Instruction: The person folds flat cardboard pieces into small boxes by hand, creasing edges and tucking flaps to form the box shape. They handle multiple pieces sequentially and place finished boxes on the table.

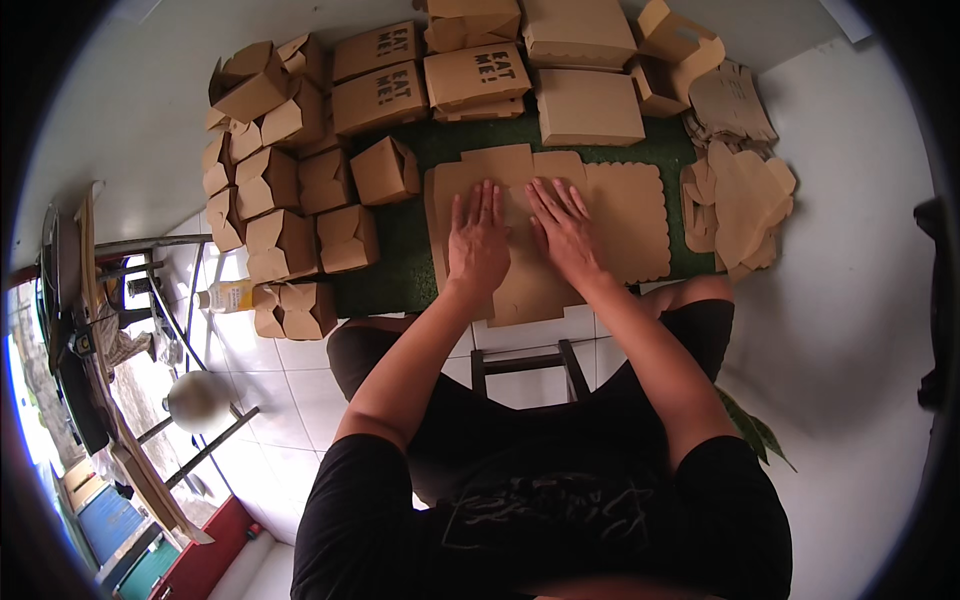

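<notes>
Left hand (480, 238) and right hand (566, 230) rest on flat, brown, scallop-edged cardboard (527, 268).

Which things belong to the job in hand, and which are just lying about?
Job, apparently:
flat cardboard blank under left hand and right hand
loose blanks, right
folded boxes

Lying about, probably:
bottle
green leaves
blurred pale round object

Packing workspace (stacked cardboard boxes (460, 87))

The bare left hand (479, 243) lies palm-down on the left of the flat brown scalloped cardboard sheet (625, 222), the bare right hand (567, 232) palm-down near its middle, fingers (487, 203) extended, forearms (418, 352) slanting inward.
</notes>
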`<state>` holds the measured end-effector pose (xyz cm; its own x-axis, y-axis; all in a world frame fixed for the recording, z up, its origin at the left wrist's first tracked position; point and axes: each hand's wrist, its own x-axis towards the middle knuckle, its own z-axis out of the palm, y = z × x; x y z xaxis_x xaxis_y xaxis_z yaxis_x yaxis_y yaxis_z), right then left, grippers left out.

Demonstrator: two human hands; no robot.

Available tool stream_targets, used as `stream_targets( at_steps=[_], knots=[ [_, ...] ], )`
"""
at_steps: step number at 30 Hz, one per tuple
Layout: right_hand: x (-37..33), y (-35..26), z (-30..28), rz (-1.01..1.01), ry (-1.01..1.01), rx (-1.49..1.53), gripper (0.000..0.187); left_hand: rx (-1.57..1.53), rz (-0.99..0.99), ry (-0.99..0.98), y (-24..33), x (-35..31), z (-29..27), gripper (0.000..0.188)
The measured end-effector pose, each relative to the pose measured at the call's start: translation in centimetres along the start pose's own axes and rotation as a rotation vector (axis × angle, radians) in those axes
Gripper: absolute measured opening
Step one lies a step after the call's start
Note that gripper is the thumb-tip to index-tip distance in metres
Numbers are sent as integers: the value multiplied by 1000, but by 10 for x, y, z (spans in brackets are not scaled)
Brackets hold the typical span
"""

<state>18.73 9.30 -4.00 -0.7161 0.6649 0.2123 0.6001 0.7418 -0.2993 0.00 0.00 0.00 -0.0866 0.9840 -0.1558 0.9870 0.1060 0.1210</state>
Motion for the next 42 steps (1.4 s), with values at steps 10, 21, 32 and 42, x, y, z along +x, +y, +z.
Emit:
stream_targets(
  at_steps=[10, 21, 32, 42],
  knots=[
    [16, -45, -10, 34, -28, -29, 56, 245, -54, -40, 9, -6, -9, 75],
    [-7, -8, -26, 107, 22, -147, 53, 289, -116, -54, 14, -15, -15, 79],
    [-19, 1, -23, 214, 31, 74, 62, 85, -152, 4, 4, -13, -18, 93],
    [-30, -3, -46, 325, 51, 481, 75, -320, -53, 231, -33, 1, -46, 72]
  ],
)
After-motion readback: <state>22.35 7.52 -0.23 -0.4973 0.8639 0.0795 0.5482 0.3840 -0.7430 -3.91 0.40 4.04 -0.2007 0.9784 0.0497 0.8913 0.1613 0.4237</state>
